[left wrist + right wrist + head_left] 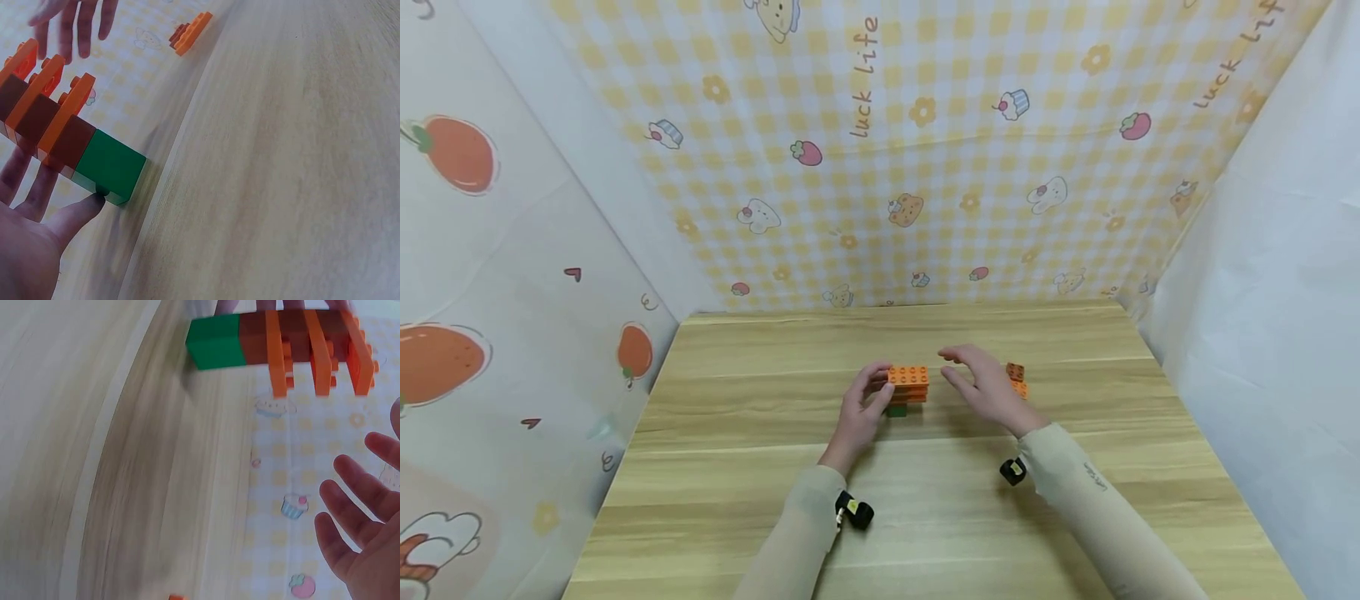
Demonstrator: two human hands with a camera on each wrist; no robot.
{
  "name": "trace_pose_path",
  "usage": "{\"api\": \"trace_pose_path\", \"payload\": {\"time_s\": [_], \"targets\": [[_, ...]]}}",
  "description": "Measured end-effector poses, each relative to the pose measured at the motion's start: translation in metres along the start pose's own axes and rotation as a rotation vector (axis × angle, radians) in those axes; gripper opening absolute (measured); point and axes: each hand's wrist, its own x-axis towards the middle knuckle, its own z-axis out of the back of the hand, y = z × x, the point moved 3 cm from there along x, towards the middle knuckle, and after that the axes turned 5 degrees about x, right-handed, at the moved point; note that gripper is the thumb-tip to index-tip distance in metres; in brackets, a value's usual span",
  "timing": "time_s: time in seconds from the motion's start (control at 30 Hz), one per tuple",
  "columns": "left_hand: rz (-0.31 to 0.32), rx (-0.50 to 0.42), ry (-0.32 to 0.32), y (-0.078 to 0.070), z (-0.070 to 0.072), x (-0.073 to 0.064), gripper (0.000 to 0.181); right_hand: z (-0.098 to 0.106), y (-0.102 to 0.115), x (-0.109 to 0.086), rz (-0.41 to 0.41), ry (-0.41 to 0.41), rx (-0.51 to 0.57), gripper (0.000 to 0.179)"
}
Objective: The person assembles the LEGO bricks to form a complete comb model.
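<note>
A building-block tower stands upright near the middle of the table. Its base is a green block; above that, brown blocks alternate with wider orange studded plates that jut out to the right. My left hand holds the tower from its left side, thumb low by the green block and fingers behind. To the right of the tower, my right hand hovers with nothing in it, its fingers apart and gently bent.
Beyond my right hand lie a loose brown block and an orange block, partly hidden by the hand. The wooden table ends at a patterned cloth at the back, with pale cloth walls on both sides.
</note>
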Motion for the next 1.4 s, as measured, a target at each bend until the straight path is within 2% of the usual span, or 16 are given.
{"api": "trace_pose_path", "payload": {"time_s": [0.13,0.33,0.4,0.63,0.83,1.13,1.4], "targets": [[-0.012,0.003,0.008,0.002,0.001,0.000,0.034,0.008,-0.011,-0.005,-0.021,-0.030,-0.024,0.037],[-0.006,0.028,0.007,0.027,-0.001,0.004,0.038,0.021,-0.032,-0.009,-0.061,-0.073,-0.039,0.038],[-0.004,0.033,0.003,0.032,-0.001,0.004,0.038,0.027,-0.040,-0.010,-0.083,-0.080,-0.033,0.038],[-0.015,0.018,0.004,0.034,0.000,0.005,0.036,0.047,-0.069,-0.013,-0.174,-0.100,-0.050,0.039],[-0.023,0.027,0.019,0.035,0.001,0.005,0.038,0.056,-0.089,-0.020,-0.248,-0.094,-0.089,0.044],[-0.007,0.038,0.016,0.035,0.002,0.003,0.034,0.051,-0.108,-0.031,-0.327,-0.010,-0.066,0.051],[0.008,0.033,0.001,0.035,0.000,0.003,0.036,0.047,-0.117,-0.036,-0.344,-0.006,-0.113,0.050]]}}
